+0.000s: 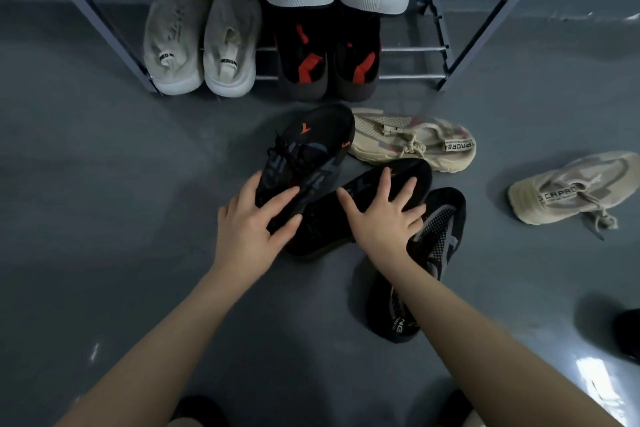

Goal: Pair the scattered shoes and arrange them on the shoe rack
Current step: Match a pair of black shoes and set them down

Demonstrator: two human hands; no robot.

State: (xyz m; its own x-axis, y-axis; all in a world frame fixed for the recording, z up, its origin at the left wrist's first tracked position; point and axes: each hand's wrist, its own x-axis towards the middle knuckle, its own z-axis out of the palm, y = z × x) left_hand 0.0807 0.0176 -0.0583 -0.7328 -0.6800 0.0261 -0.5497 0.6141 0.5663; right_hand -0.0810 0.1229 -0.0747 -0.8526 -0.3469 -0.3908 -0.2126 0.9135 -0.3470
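Two black sneakers with orange marks lie side by side on the grey floor below the rack. My left hand rests on the left black sneaker with fingers spread. My right hand lies flat, fingers straight, on the right black sneaker. A black-and-grey mesh sneaker lies partly under my right forearm. Two beige sneakers lie apart: one just behind the black ones, another at the far right.
The metal shoe rack holds beige pairs on the left and black pairs on the right; its lower right shelf part shows bare bars. A dark object sits at the right edge. My feet show at the bottom edge.
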